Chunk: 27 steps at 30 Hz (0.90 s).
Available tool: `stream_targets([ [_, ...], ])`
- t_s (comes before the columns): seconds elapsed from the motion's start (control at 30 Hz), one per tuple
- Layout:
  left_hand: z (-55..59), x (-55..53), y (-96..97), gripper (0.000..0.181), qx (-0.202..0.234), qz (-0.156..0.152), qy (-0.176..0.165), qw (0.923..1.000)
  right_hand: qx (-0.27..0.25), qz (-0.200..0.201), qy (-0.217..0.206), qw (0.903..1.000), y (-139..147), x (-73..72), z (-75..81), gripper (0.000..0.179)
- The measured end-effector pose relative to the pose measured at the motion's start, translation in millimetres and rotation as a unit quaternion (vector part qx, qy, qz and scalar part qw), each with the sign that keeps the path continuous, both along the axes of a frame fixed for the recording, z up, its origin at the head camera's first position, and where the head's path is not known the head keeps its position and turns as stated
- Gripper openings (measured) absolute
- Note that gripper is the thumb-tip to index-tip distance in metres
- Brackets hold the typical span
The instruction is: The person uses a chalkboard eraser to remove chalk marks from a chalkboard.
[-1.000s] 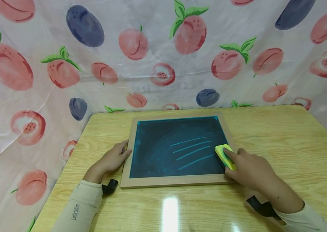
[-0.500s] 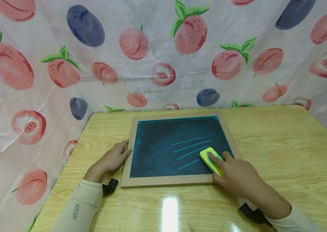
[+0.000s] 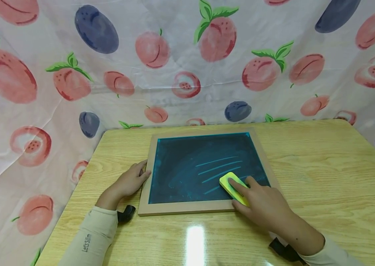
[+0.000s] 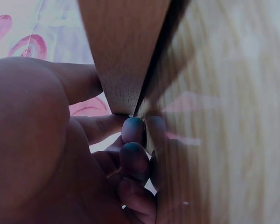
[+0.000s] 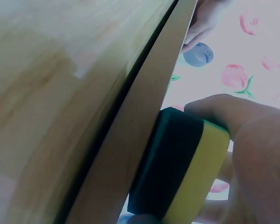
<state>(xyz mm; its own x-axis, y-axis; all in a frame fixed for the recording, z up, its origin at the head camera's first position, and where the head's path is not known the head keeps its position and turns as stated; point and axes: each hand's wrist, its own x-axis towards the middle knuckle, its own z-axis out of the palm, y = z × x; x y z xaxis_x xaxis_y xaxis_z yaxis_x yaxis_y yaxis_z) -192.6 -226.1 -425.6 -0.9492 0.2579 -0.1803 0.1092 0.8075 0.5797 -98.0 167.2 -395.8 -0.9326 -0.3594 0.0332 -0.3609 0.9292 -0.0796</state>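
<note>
A chalkboard (image 3: 181, 159) in a pale wooden frame lies on the table, with several slanting blue chalk lines on its right half. My right hand (image 3: 262, 207) grips a yellow-topped chalkboard eraser (image 3: 234, 189) over the board's lower right part, index finger stretched along the top. The eraser covers part of the lowest line. In the right wrist view its black underside layer (image 5: 170, 163) lies against the board, beside the frame. My left hand (image 3: 131, 181) holds the frame's left edge; in the left wrist view, the thumb and a fingertip meet the wooden edge (image 4: 123, 51).
The wood-grain table (image 3: 320, 162) extends around the board. Behind and to the left hangs a fruit-print cloth (image 3: 171, 22). Black straps (image 3: 126, 214) sit at both wrists, below pale sleeves.
My right hand has slid the eraser leftward and slightly toward me, from the board's right edge onto the lowest chalk line; part of that line has gone. My left hand stays put.
</note>
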Motion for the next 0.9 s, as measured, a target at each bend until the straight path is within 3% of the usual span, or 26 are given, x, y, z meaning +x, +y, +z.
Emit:
stream_targets([
  [0.37, -1.6, -0.1, -1.1, 0.059, -0.005, -0.002, 0.007, 1.0, 0.006, -0.026, 0.041, 0.9988, 15.1, -4.2, 6.1, 0.055],
  [0.9, -4.6, -0.1, -2.1, 0.06, -0.003, -0.001, 0.009, 1.0, 0.007, -0.084, -0.014, 0.9963, 49.1, -13.8, 18.2, 0.058],
])
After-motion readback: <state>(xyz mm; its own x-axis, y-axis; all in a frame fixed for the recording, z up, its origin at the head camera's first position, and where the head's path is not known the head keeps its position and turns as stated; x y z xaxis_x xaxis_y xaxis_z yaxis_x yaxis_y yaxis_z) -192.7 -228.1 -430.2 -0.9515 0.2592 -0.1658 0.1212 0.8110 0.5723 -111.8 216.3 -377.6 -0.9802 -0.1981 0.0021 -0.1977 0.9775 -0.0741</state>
